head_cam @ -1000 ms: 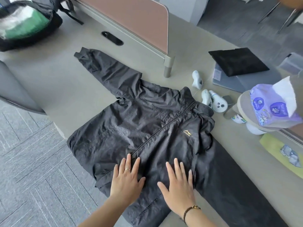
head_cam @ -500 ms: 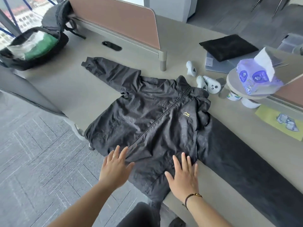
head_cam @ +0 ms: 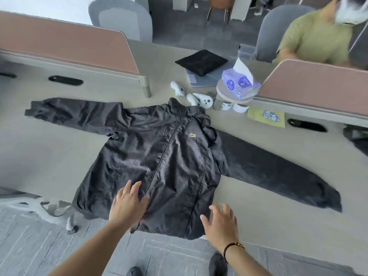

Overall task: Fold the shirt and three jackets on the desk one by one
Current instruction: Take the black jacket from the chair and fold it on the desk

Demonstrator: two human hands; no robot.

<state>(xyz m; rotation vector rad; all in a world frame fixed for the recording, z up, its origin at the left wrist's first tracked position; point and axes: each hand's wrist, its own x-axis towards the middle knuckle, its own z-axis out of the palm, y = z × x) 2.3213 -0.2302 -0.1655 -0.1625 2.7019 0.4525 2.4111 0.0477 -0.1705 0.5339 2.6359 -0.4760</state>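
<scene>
Left hand (head_cam: pixel 128 204) lay flat on the near hem of the black jacket (head_cam: pixel 159 162), fingers straight and spread, a ring on one finger, holding nothing. That jacket was spread front-up on the table (head_cam: pixel 45 156), zipped, its near edge hanging just over the table's near side. One sleeve reached far left; the other ran out to the right and nearer. A small yellow logo showed on the chest right of the zip.

Right hand (head_cam: pixel 221 222) was just beside the jacket's near right corner, fingers spread and slightly bent, gripping nothing; whether it touched the table or hovered could not be told. A dark bracelet sat on its wrist.

Farther off, beyond the collar, lay white controllers (head_cam: pixel 201 99). Right of these stood a purple tissue pack (head_cam: pixel 240 82) on a round stand, with a yellow cloth (head_cam: pixel 265 117) just beside it. A folded black garment (head_cam: pixel 201 61) rested on a grey one at the far side. A person in a green shirt (head_cam: pixel 316 36) sat at far right behind a pink divider (head_cam: pixel 318 84).
</scene>
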